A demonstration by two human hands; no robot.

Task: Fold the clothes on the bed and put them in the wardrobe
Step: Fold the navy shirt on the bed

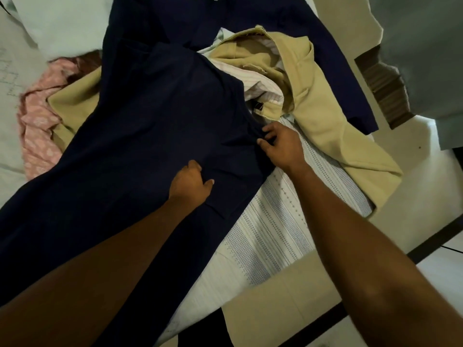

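Note:
A long navy garment [140, 136] lies spread across the bed, running from the top centre down to the lower left. My left hand [190, 182] grips a bunch of its cloth near the right edge, fingers curled into the fabric. My right hand [280, 144] pinches the same edge a little higher, thumb and fingers closed on a fold. Beige trousers [325, 126] lie crumpled to the right, with a white striped shirt [260, 88] tucked among them. A pink patterned cloth [40, 121] lies at the left.
A white patterned bedspread [270, 226] covers the bed under my arms. A second navy piece [333, 63] stretches along the upper right. A pale pillow [62, 23] sits top left. The bed edge and light floor [438, 276] are at the lower right.

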